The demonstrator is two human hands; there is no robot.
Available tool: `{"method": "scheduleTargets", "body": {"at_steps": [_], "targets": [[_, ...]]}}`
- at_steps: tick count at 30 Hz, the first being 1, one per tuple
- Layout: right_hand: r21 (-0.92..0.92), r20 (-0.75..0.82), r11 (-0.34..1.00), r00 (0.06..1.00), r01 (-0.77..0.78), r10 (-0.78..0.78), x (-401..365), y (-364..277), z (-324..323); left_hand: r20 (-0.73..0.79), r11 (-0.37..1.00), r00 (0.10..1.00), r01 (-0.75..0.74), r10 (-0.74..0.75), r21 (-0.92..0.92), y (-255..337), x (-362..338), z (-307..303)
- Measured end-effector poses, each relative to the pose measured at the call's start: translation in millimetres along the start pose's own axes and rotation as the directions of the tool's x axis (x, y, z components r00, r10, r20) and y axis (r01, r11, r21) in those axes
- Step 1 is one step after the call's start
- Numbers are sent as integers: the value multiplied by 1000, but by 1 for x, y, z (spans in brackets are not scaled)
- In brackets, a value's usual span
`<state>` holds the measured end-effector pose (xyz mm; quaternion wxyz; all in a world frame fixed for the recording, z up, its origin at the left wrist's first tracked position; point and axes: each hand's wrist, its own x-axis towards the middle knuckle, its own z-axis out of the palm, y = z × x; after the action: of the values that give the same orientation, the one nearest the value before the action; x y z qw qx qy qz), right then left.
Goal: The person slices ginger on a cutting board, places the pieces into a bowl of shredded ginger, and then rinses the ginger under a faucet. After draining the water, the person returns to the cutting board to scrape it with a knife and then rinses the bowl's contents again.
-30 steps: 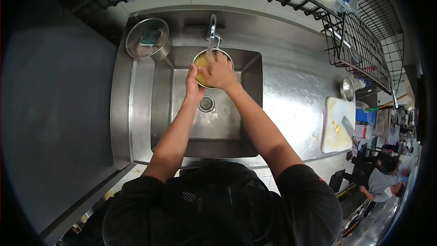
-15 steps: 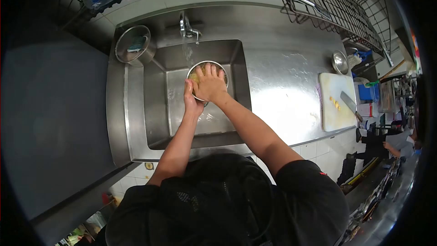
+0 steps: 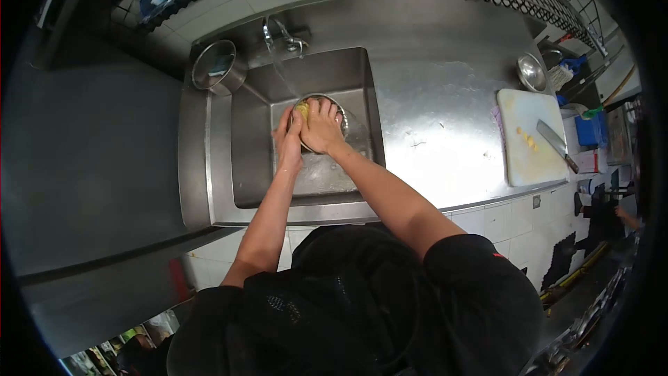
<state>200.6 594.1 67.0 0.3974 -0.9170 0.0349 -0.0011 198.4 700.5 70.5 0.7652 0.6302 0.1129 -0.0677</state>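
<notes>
Low in the sink (image 3: 254, 167), a round metal bowl (image 3: 344, 109) holds pale yellow food pieces (image 3: 302, 109), too covered to name. My left hand (image 3: 289, 141) grips the bowl's left side, its thumb up near the rim. Palm down over the bowl's mouth lies my right hand (image 3: 322, 127), fingers stretched out across the food and hiding most of it. The bowl looks tilted. From the tap (image 3: 270, 33), a thin stream of water (image 3: 282, 73) falls just beyond the bowl's far left side. Wet patches shine on the sink floor.
A metal pot (image 3: 229, 78) with something bluish inside stands at the sink's back left corner. To the right on the steel counter (image 3: 431, 125) are a white cutting board (image 3: 522, 160) with yellow pieces (image 3: 527, 139), a knife (image 3: 554, 141) and a small metal bowl (image 3: 531, 72).
The view has shifted. The bowl now tips, and water has spread on the sink floor. My left hand has moved up along the bowl's side; my right hand stays over the food.
</notes>
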Motion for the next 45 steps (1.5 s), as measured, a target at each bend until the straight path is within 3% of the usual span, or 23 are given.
{"method": "scheduleTargets", "body": {"at_steps": [2,4,7,8,10,12,14,21,25,29,33,36,40,45], "targets": [[166,-95,986,995,-23,39,2,-3,5,-87,928,994,-32,69,372,36,-13,16],[230,-109,972,992,-44,71,4,-8,9,-74,887,990,-74,121,457,46,-9,19],[417,-189,908,974,-37,127,13,-16,17,-72,614,967,-96,243,783,71,-9,33],[503,-252,864,955,-10,157,16,-19,20,-66,604,968,-98,244,791,80,-12,39],[590,-310,807,929,21,203,27,-23,31,77,303,925,-200,373,932,94,-16,50],[648,-460,751,850,125,255,40,-29,44,154,219,892,-267,426,939,104,-18,58],[619,-568,761,778,191,268,42,-42,38,273,24,821,-328,501,944,120,-26,71],[647,-666,637,719,420,201,34,-74,15,479,-372,706,-317,522,872,160,-59,111],[676,-683,479,720,560,121,30,-90,-5,491,-417,676,-288,549,862,173,-70,127],[725,-679,149,734,672,-7,27,-103,-30,571,-545,581,-244,580,802,181,-79,138],[747,-656,-283,735,601,-171,29,-112,-52,611,-599,530,-223,588,769,188,-86,147],[731,-643,-493,719,472,-265,30,-115,-64,623,-621,528,-210,577,755,191,-89,152],[713,-632,-604,699,355,-336,30,-116,-72,633,-655,537,-184,557,733,192,-93,159],[706,-621,-626,713,330,-325,33,-121,-72,625,-632,538,-203,566,748,191,-98,166]]}}
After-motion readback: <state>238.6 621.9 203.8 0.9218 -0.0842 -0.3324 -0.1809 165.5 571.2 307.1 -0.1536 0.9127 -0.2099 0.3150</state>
